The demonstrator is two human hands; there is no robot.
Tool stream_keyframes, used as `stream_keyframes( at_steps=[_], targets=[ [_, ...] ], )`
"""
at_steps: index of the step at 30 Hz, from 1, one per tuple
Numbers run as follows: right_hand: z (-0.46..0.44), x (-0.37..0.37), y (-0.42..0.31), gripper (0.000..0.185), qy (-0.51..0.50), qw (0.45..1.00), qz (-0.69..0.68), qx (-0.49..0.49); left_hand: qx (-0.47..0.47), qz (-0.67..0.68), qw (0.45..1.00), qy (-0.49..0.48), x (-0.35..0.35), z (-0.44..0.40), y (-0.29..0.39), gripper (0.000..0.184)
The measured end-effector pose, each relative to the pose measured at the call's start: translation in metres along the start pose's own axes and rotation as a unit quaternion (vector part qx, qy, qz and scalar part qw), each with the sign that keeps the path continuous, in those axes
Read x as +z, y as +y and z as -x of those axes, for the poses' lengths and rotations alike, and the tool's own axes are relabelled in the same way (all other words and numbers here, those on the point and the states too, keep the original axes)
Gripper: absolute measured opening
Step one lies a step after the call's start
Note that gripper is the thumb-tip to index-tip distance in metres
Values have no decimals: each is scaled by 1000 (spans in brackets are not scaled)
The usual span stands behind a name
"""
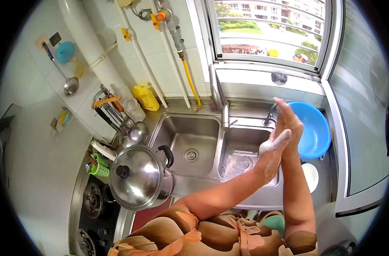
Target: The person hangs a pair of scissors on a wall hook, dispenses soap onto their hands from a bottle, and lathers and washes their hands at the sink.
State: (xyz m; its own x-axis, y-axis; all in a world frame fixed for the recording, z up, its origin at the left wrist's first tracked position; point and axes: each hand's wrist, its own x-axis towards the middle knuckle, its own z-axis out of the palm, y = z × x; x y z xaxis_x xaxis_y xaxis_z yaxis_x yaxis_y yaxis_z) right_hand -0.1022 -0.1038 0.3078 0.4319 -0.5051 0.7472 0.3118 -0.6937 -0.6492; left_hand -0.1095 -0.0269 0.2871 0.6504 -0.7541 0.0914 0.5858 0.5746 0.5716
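My left hand (270,150) is raised over the right sink basin (250,133), with white soap lather on its thumb side. Pressed against it is my right hand (291,123), also with foam on the fingers. Both hands have their fingers stretched out, and neither holds a thing that I can see. Part of the left hand's fingers is hidden where the two overlap. Below them, suds and some water lie around the drain (244,163). Behind the hands a small soap pump (268,119) stands at the sink's back edge.
A blue basin (311,132) and a white bowl (310,177) are at the right. The faucet (225,115) rises between the two sink basins. A lidded steel pot (139,177) stands at left by the stove (102,213). An open window (356,106) borders the right side.
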Motion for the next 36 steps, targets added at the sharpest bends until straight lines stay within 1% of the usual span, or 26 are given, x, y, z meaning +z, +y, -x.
stream_keyframes(
  at_steps=[1, 2, 3, 4, 6, 8, 9, 10, 11, 13, 15, 17, 18, 19, 21, 22, 23, 25, 26, 28, 30, 31, 32, 33, 35, 36],
  targets=[
    [0, 2, 2, 19, -14, 980, 142, -142, -26, 52, 998, -13, -11, -5, 0, 51],
    [8, 2, -15, 23, -57, 997, 43, -39, -55, 104, 993, -28, -12, -8, 4, 55],
    [18, 11, -7, 21, -65, 987, -144, 17, -13, 82, 992, -96, -14, -14, 10, 61],
    [24, 13, -15, 21, -66, 987, -144, 16, -24, 92, 991, -95, -11, -14, 24, 53],
    [36, 16, -34, 26, -64, 886, -362, 283, -32, 104, 990, -89, -20, -18, 33, 45],
    [50, 16, -31, 23, -80, 901, -329, 272, -12, 35, 986, -163, -42, -30, 38, 27],
    [57, 17, -28, 20, -94, 914, -295, 262, 9, -1, 993, -117, -44, -31, 42, 30],
    [64, 11, -20, 20, -148, 976, -87, 136, -1, 8, 993, -120, -46, -33, 48, 29],
    [67, 8, -12, 20, -149, 975, -85, 139, -13, 20, 992, -121, -49, -35, 49, 29],
    [59, 7, -3, 20, -95, 981, 79, -153, 10, 25, 989, -144, -54, -42, 42, 24],
    [49, 5, 19, 25, -101, 962, 81, -241, 37, 30, 985, -164, -41, -39, 35, 21],
    [28, 3, 13, 27, -60, 971, 55, -225, 50, -37, 993, 96, 3, -23, 29, 19],
    [17, 4, -3, 26, -2, 947, 210, -244, 63, -100, 989, 86, 6, -16, 21, 18],
    [16, 1, -11, 23, 26, 949, 239, -204, 77, -163, 981, 76, 5, -9, 15, 20],
    [33, 1, -9, 22, -57, 997, -50, 30, -29, -96, 994, 42, -26, -17, 9, 32],
    [31, 3, -10, 16, -71, 977, -174, 103, -27, -97, 994, 40, -25, -17, 9, 32],
    [27, 1, -11, 16, -72, 976, -178, 99, -15, 0, 1000, -11, -25, -17, 10, 30],
    [18, -9, -10, 10, -118, 851, -443, 256, -16, 137, 985, -102, -13, -10, 25, 25],
    [11, -7, -6, 7, -78, 825, -488, 276, -25, 110, 990, -91, -9, -7, 23, 28],
    [-3, -10, -5, 12, -17, 885, -381, 267, -39, 12, 998, -57, -8, -4, 17, 41],
    [-10, -9, -2, 15, -3, 910, -329, 251, -36, 7, 999, -38, -7, -2, 13, 40],
    [-12, -4, -3, 17, -5, 983, -130, 128, -34, 0, 999, -19, -3, -1, 13, 38],
    [-11, 1, -1, 20, -7, 997, 77, -3, -27, -3, 999, -26, 4, 2, 14, 40],
    [-6, 7, 6, 23, 4, 984, 153, -91, -26, -3, 999, -26, -5, -3, 10, 40],
    [5, 10, -6, 23, -52, 994, 36, -85, -38, 29, 998, -37, -19, -12, 12, 33],
    [15, 12, -25, 20, -75, 994, -71, 29, -45, 56, 996, -57, -16, -14, 25, 28]
  ],
)
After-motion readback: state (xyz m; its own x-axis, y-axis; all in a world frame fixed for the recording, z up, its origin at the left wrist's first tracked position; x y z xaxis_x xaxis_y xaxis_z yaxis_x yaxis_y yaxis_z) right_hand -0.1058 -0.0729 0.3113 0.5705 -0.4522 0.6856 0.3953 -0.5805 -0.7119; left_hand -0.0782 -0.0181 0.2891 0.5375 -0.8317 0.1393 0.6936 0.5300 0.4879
